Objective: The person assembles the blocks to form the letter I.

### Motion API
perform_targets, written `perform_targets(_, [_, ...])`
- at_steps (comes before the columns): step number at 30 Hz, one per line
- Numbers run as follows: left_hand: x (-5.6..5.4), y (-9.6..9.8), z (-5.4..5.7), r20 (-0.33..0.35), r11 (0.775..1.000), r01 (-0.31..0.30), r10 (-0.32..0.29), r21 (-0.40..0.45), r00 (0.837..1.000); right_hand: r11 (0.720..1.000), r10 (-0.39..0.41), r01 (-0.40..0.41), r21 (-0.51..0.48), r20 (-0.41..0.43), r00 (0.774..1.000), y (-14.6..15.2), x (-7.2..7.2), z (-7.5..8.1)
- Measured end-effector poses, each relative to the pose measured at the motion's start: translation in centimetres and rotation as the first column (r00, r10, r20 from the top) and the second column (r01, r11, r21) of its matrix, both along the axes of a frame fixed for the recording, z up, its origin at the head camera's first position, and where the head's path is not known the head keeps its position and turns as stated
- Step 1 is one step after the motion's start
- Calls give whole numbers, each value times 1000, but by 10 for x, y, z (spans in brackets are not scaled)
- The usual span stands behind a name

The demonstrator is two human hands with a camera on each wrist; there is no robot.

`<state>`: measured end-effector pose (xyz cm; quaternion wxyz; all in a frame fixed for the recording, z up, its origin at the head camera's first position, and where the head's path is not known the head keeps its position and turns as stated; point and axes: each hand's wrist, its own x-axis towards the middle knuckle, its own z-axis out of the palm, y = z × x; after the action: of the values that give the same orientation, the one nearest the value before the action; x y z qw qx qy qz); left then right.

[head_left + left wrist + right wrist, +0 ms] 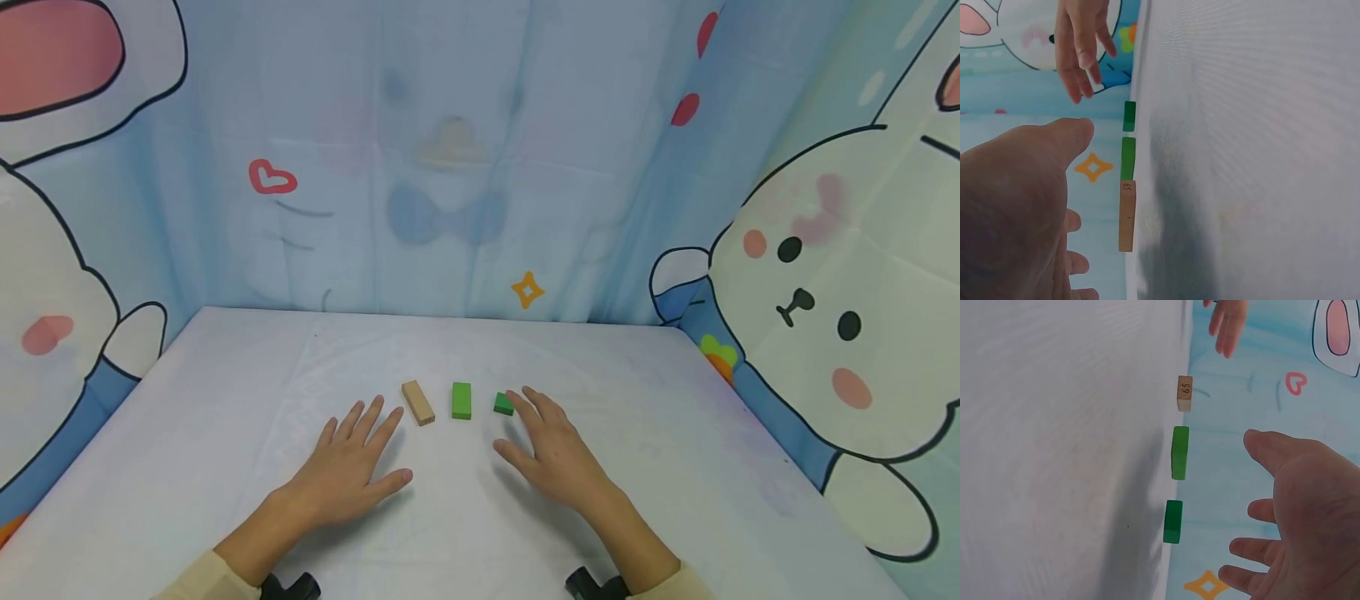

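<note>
Three small blocks lie in a row on the white table. The plain wooden block is at the left, slanted, with a number on its end in both wrist views. In the middle is a light green block; a darker green block sits at the right, partly behind fingertips in the head view. My left hand hovers with spread fingers just left of and nearer than the wooden block. My right hand hovers near the dark green block, fingers spread. The right wrist view shows a gap between the right hand and the blocks.
The white-covered table ends at a blue curtain printed with cartoon rabbits. Black wrist straps and pale sleeves show at the bottom of the head view.
</note>
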<state>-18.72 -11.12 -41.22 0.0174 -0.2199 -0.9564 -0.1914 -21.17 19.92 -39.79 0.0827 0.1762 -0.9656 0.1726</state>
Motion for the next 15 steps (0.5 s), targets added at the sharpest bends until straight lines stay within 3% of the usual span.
perform_targets(15, [-2,0,2,20,1000,-15,15,13,1000,1000,-4,4,-2,6,1000,-5,-7,-2])
